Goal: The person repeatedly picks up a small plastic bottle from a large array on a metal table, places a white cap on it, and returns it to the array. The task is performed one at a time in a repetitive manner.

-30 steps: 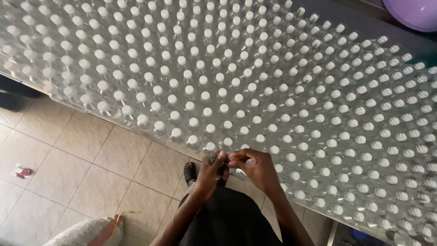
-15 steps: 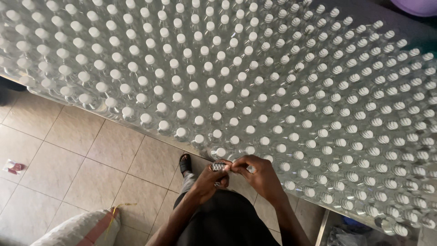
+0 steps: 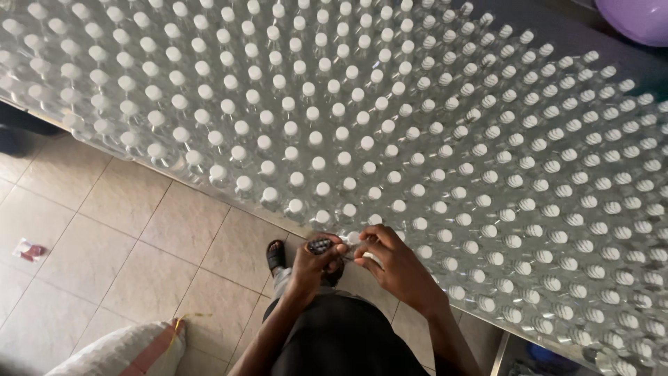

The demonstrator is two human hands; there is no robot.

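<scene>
Looked like a small bottling or packing workroom rather than a home. Shown by hundreds of identical clear, white-capped bottles (image 3: pixel 316 163) packed in tight rows across a long surface (image 3: pixel 480 324), above a plain beige tiled floor (image 3: pixel 125 237), with a filled white sack (image 3: pixel 118 351) beside it.

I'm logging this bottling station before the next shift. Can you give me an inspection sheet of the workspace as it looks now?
Surface: long table, top hidden under packed rows of bottles.
Job's things: clear plastic bottles with white caps; one white-capped bottle at the near edge between both hands; small dark object in the left hand.
Clutter: small red-and-white scrap on the beige tiled floor; white sack.
Grippers: left hand closed on the dark object; right hand, fingers at the cap.
Cables: nothing seen.
Surroundings: purple round object, upper right.
</scene>
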